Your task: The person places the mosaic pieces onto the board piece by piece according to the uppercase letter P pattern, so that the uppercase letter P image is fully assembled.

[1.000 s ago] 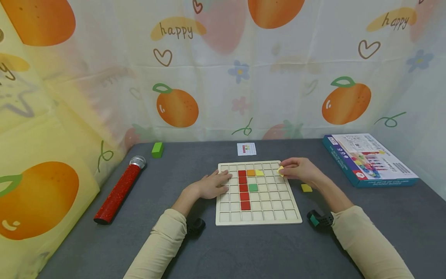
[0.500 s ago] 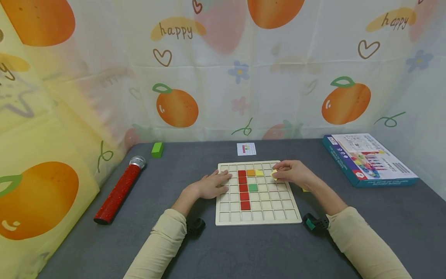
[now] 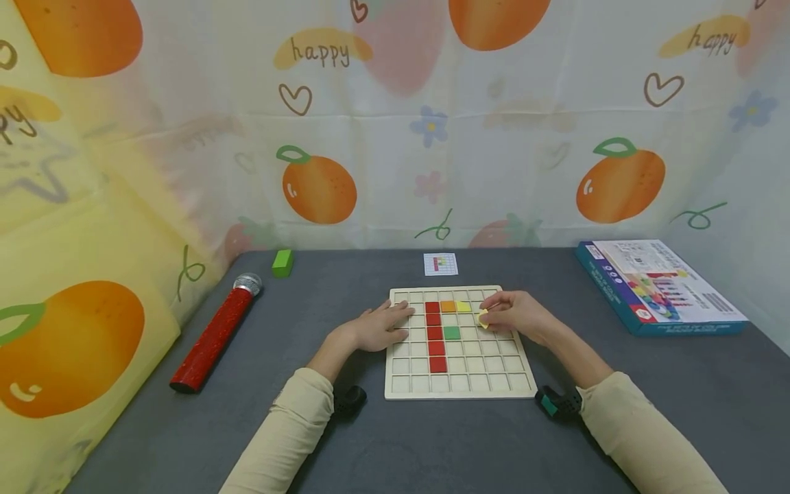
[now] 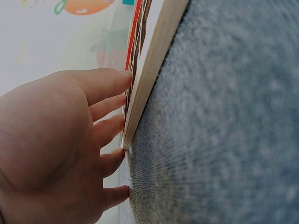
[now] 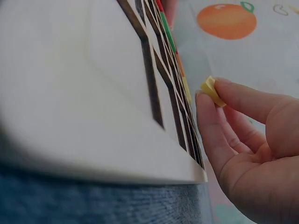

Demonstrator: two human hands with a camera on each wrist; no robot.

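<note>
The wooden grid board lies on the table between both hands. Red square tiles form a column in it. To their right sit an orange tile and a yellow tile in one row, and a green tile lower down. My right hand pinches a small yellow piece between thumb and forefinger, over the board's right part. On the board's left edge rests my left hand, fingers spread; in the left wrist view its fingertips touch the board's side.
A small printed pattern card lies behind the board. To the left are a red microphone and a green block. A flat game box lies at the right. A fruit-printed cloth hangs behind the table.
My right hand has carried the yellow piece left and slightly nearer, from the board's right edge to over its cells. Another yellow piece on the table is now hidden by my right arm.
</note>
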